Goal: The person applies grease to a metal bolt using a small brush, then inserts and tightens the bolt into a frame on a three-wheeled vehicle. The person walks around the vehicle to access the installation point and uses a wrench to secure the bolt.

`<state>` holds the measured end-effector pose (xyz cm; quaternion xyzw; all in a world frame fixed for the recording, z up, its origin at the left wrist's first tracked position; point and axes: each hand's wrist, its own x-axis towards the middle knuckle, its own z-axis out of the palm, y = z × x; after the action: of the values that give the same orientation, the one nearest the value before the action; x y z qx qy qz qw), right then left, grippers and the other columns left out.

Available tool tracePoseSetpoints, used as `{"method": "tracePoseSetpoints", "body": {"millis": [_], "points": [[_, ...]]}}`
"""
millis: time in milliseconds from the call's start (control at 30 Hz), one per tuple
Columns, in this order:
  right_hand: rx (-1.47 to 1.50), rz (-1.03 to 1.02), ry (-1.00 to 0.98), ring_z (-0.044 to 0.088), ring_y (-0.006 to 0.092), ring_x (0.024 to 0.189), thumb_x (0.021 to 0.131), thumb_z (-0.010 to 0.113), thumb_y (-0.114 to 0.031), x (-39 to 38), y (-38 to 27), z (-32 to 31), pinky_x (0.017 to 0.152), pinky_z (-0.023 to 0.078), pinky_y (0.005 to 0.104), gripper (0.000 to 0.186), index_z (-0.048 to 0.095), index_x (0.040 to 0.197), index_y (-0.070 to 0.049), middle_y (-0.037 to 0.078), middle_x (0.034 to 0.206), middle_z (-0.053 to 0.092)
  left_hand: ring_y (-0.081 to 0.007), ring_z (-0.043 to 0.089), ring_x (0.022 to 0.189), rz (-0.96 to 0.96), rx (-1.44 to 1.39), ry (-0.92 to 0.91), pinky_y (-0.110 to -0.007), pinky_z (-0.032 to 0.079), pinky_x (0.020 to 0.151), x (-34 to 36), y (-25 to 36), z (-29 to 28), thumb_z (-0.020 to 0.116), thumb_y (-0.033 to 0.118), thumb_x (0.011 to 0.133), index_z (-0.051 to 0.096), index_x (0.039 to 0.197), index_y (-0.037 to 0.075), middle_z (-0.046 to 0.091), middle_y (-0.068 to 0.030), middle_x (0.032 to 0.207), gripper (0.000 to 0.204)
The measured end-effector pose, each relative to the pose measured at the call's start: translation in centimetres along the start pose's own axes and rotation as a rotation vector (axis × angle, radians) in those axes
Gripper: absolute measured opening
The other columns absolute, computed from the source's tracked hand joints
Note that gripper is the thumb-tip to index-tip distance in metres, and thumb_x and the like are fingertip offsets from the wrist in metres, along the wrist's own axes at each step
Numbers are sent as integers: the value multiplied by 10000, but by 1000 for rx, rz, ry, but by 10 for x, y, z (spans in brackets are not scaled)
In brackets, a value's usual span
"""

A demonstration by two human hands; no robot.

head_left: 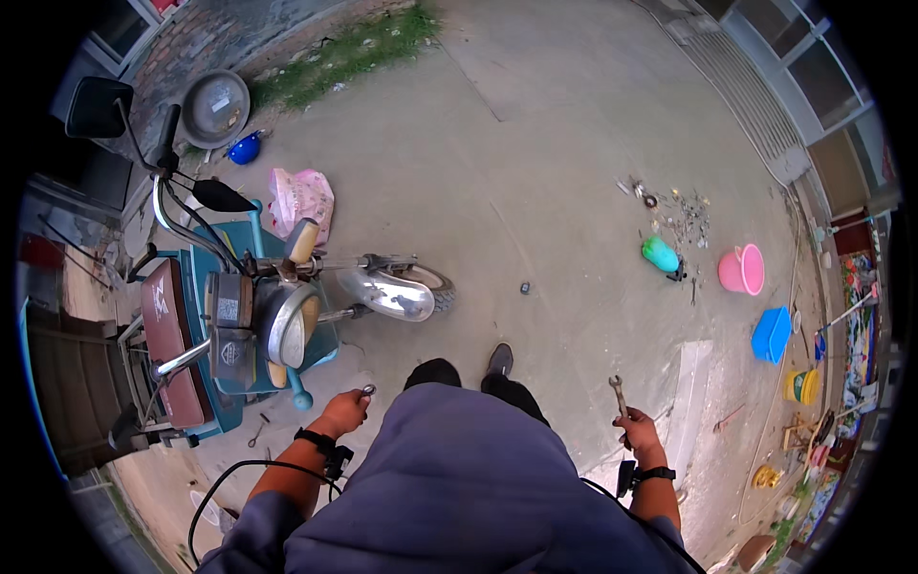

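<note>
My right hand (643, 430) is closed around the lower end of a wrench (619, 390). Its open-ended head points up and away from me. On the other side of my body, my left hand (344, 413) pinches a small ring-shaped metal piece (368, 389); most of it is hidden by the fingers, so I cannot tell its exact kind. Just beyond the left hand stands a teal three-wheeled motorbike (239, 306) with a chrome front fender (397, 295). On the ground beside it, another wrench (256, 432) lies near my left forearm.
A pink bag (304, 203), blue helmet (245, 148) and grey basin (215, 108) are beyond the motorbike. To the right stand a pink bucket (738, 271), blue bin (770, 335) and yellow bucket (801, 386). A green bottle (660, 253) lies by scattered metal parts (687, 218).
</note>
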<state>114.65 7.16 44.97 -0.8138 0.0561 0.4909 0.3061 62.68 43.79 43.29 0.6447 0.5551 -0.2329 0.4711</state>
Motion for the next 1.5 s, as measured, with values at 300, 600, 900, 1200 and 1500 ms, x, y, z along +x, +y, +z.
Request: {"method": "tracePoseSetpoints", "body": {"millis": [300,600,900,1200,1500], "points": [[-120,-289,-106,536,132,453,816,704,-136,132,-322,14,386,379,256,535,537,1291,46,92,844,670,-242,679,751,-158,-236,-60,-376,523,736,78,119,-28,513,326,953,629,1062,17,698,-119,837,347],[-504,-195,-213,534,148,469,792,723,-131,246,-543,75,407,378,272,557,541,1294,29,84,860,672,-354,671,875,-228,-467,38,-445,519,802,194,229,-142,555,359,902,625,1027,-5,690,-196,911,391],[-727,-152,-391,518,138,452,836,675,-144,334,-789,184,386,358,272,448,569,1248,-3,64,852,695,-393,641,969,-423,-534,278,-464,504,846,242,272,-244,608,327,845,623,1064,-4,681,-226,985,397],[-945,-371,-463,543,165,469,826,686,-128,415,-1084,425,385,369,281,484,555,1263,32,123,850,681,-398,659,938,-690,-826,537,-452,520,851,311,322,-321,597,299,843,644,1039,-7,684,-241,980,367],[-1074,-541,-702,533,157,472,816,667,-117,366,-1225,734,366,358,276,492,556,1277,12,109,855,662,-243,691,615,-771,-1255,468,-368,550,607,373,298,-441,613,271,863,615,875,-21,677,-141,711,292]]}}
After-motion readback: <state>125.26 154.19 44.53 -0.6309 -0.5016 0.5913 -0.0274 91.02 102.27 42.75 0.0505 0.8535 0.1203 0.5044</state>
